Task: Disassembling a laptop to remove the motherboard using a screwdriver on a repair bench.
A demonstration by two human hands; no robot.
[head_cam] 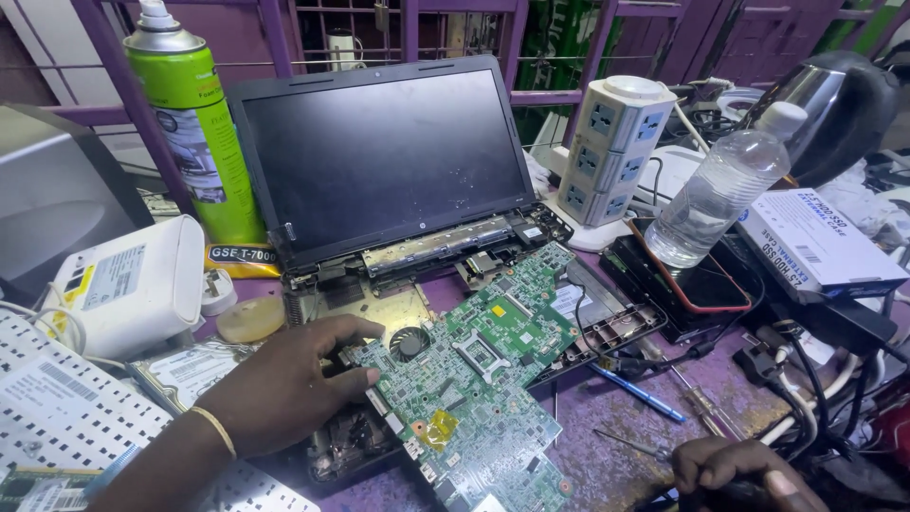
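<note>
The motherboard [474, 379] lies on the laptop base [607, 327], spray can [190, 123] behind-left, water bottle [720, 190] right

The left hand [284, 379] is reached in from the lower left, palm down, with the forearm laid diagonally across the lower left corner of the view. A thin gold bangle is worn at the wrist. The fingers [346, 332] are curled forward and spread slightly, the thumb being set below them so that a loose pinch is formed. The right hand [744, 474] is seen only in part at the bottom edge, right of centre. Its fingers are bent inward and drawn together, knuckles upward. The two hands are held well apart.
</note>
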